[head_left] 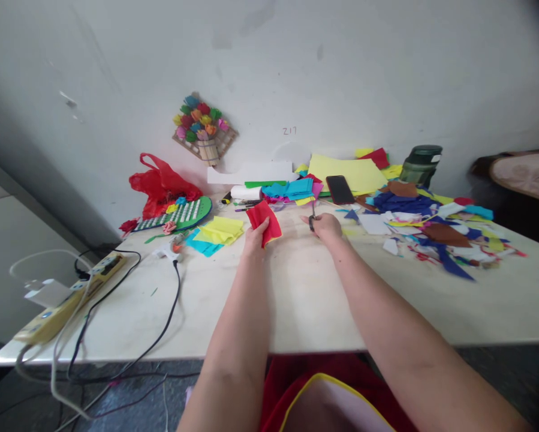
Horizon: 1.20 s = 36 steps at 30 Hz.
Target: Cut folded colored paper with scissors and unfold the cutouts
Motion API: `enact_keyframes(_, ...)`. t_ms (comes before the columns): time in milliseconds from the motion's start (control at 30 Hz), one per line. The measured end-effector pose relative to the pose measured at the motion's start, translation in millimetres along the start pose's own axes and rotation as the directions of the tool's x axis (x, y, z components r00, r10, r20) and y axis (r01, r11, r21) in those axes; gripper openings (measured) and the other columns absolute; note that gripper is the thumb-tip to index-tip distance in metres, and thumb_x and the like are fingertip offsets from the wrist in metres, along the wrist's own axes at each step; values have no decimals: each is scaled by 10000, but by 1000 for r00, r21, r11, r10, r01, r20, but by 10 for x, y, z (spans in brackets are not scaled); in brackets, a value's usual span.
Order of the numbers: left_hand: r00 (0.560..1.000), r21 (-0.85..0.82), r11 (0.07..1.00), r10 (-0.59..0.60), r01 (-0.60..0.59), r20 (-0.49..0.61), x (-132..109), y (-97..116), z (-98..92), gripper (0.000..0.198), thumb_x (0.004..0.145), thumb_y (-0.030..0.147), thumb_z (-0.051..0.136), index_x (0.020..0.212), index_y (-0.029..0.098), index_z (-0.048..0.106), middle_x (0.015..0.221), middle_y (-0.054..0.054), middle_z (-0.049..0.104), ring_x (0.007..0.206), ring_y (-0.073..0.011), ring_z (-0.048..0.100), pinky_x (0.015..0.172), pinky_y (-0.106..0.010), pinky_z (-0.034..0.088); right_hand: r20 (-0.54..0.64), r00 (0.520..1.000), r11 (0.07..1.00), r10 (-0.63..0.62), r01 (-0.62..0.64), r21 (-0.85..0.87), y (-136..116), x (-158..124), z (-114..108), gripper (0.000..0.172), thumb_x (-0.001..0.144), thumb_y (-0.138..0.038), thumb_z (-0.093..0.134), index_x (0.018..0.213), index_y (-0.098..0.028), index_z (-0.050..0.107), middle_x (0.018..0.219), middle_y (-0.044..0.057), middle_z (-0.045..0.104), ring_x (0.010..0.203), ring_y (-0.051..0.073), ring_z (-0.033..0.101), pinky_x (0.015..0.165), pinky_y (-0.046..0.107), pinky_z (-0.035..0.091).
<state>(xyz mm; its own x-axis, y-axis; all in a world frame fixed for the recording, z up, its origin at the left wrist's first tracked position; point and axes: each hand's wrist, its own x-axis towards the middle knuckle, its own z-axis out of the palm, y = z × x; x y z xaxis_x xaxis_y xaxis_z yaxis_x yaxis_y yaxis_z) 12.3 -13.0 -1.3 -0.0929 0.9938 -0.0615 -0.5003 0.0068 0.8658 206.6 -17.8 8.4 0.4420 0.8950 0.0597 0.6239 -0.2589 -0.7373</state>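
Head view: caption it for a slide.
Left hand holding red paper, right hand holding scissors, coloured scraps on the table.

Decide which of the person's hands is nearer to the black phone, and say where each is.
Right. The right hand, holding scissors, is just on the near side of the phone; the left hand, gripping red paper, is farther off, leftward.

hands: two, comprising one left hand point(255, 235) and one right hand point(328, 227). scissors point(312, 224): one pair. red piece point(271, 225): one. mobile phone point(340, 190): one. lidded bottle point(420, 168): one. red plastic bag point(159, 183): one. power strip point(74, 302): one. glue gun point(171, 252): one. wall ornament point(201, 125): one. green board point(205, 210): one. craft flowers point(169, 227) at the green board: four. scrap pile point(444, 233): one; its scraps overlap and cannot be counted exactly. yellow paper point(223, 230) and blue paper point(205, 245): layer count not determinable.
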Motion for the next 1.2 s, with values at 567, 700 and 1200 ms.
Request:
enact_keyframes(567,999,-21,999,26,-25,25,-2,-18,12,256,576,221,773,777,116,656,713,-64,685,664,-161,653,660,-250,523,45,987,857,-153,155,-491,-95,-106,46,339,730,-354,590,964,-129,692,980,165,670,927,272,629,703,302,465)
enact_keyframes(700,999,-26,999,35,-34,34,-2,-27,12,260,579,213,768,788,110,653,744,-73,688,678,-168,654,680,-267,521,66,986,851,-153,166,-498,-88,-105,56,310,718,-292,609,968,-128,691,988,175,660,929,269,628,685,296,459)
enact_keyframes(1200,990,6,999,37,-38,136,-23,-66,30,356,541,266,804,819,101,656,788,-103,693,751,-219,664,752,-340,531,237,921,843,-310,151,517,-244,-283,237,506,800,-622,399,771,-165,614,638,35,631,474,122,541,404,215,334)
